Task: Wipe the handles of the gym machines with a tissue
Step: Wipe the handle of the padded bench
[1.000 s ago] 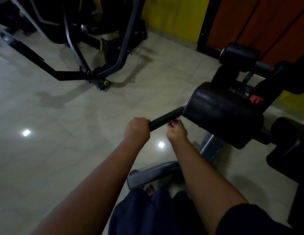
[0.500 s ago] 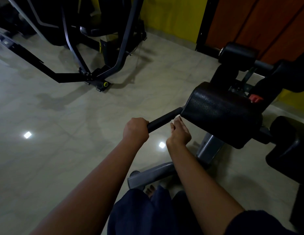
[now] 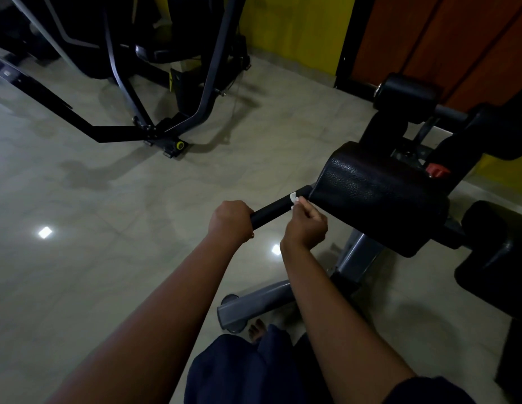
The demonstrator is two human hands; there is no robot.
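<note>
Your left hand (image 3: 232, 221) is wrapped around the outer end of the black handle (image 3: 275, 208), fingers curled tight on it, while your right hand (image 3: 306, 227) pinches a small white tissue (image 3: 294, 198) against the handle just beside the black pad (image 3: 379, 196). The tissue is a scrap; it could likely slip or tear, leaving bare fingertips rubbing. The stretch under your left grip may get missed.

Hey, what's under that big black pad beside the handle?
A grey metal post slants down from beneath the pad toward a grey base tube on the tiled floor. Where the post meets the pad is covered by the pad itself.
</note>
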